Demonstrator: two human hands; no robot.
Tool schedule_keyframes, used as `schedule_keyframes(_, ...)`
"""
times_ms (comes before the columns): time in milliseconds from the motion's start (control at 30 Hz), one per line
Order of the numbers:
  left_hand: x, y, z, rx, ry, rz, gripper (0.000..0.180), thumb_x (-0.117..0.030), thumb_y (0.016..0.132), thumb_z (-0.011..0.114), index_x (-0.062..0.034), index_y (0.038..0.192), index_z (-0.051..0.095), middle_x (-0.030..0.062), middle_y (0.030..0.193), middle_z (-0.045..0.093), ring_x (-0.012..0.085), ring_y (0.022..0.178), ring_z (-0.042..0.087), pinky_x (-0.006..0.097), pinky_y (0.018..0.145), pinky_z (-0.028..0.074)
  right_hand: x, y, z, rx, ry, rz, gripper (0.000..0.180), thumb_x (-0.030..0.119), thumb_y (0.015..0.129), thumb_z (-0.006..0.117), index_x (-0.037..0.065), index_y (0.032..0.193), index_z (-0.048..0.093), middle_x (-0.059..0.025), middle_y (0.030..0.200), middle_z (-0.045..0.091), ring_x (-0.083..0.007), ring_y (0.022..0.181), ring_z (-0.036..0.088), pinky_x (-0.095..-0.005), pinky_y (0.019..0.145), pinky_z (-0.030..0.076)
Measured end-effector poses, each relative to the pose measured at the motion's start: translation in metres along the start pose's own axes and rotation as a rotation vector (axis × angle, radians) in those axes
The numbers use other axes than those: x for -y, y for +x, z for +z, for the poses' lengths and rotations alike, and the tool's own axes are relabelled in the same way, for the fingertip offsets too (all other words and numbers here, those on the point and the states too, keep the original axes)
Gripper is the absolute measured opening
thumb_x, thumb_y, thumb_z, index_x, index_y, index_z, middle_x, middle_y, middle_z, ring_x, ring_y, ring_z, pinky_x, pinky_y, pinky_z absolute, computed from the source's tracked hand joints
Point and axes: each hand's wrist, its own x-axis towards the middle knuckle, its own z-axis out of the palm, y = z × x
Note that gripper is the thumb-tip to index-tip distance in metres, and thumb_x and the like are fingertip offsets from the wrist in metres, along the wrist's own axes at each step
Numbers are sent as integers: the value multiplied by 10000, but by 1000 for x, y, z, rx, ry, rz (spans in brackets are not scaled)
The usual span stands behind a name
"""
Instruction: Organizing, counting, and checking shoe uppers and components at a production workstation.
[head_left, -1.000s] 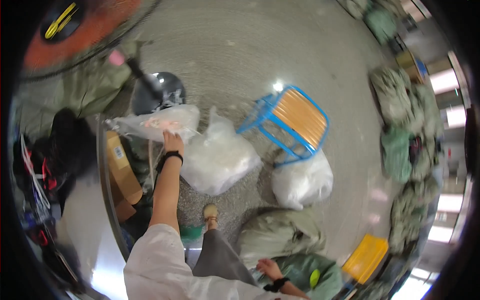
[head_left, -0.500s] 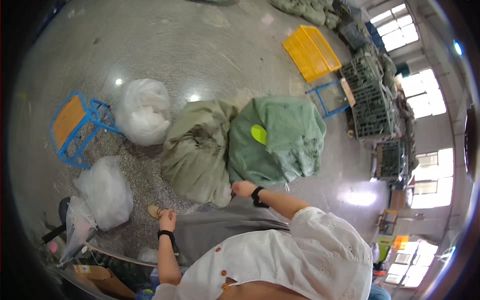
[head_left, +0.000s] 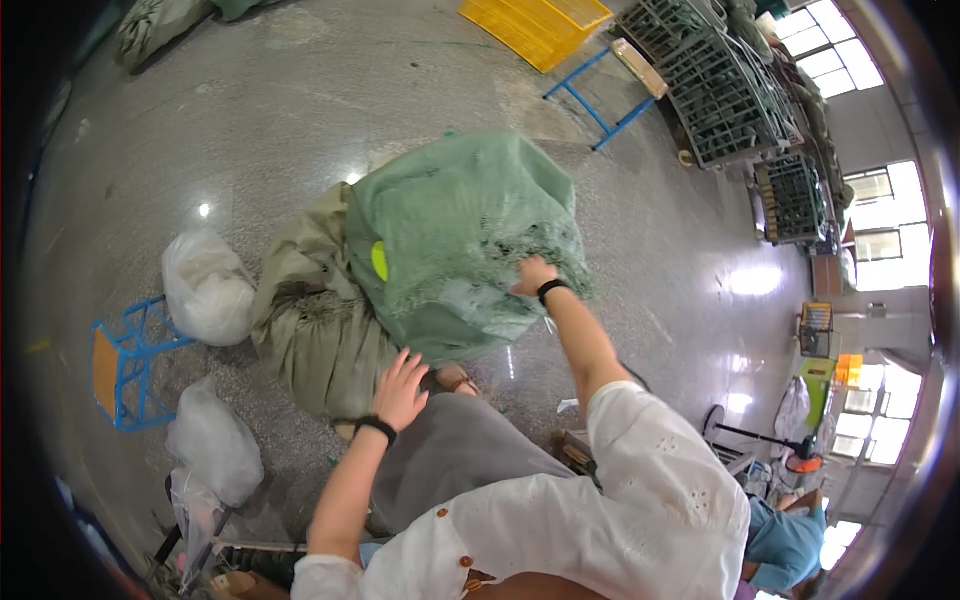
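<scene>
A large green woven sack (head_left: 455,230) stands on the grey floor in front of me, its frayed open edge turned toward me. My right hand (head_left: 532,275) grips that frayed edge, a black band on the wrist. My left hand (head_left: 402,388) hovers with fingers spread just below the sack, above my grey trousers, touching nothing. An olive-coloured sack (head_left: 315,325) lies slumped against the green one on its left side.
Two white plastic bags (head_left: 205,290) (head_left: 212,440) and a blue-framed stool (head_left: 125,360) lie at the left. A yellow crate (head_left: 535,25) and grey wire crates (head_left: 715,85) stand at the back. Another person in blue (head_left: 790,545) is at the lower right, near a standing fan.
The view has swung so the green sack is now centred. My right hand has reached out and taken hold of its frayed edge. My left hand has lifted with fingers spread.
</scene>
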Motion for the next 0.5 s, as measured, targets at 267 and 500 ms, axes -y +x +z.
schedule_keyframes(267, -26, 170, 35, 242, 298, 165, 425, -301, 745, 630, -108, 1111, 534, 94, 1178, 520, 248, 1163, 426, 400, 936, 348, 109, -159, 142, 234, 551, -846, 339, 365, 746, 585, 30, 753, 638, -177, 781, 629, -340, 703, 593, -433, 652, 456)
schedule_keyframes(500, 93, 157, -40, -343, -273, -410, 665, -259, 821, 599, -56, 1362, 270, 161, 1149, 535, 230, 839, 603, 354, 744, 477, 44, -35, 47, -537, 563, -368, 176, 118, 739, 512, 64, 894, 577, -108, 867, 549, -299, 784, 560, -407, 684, 469)
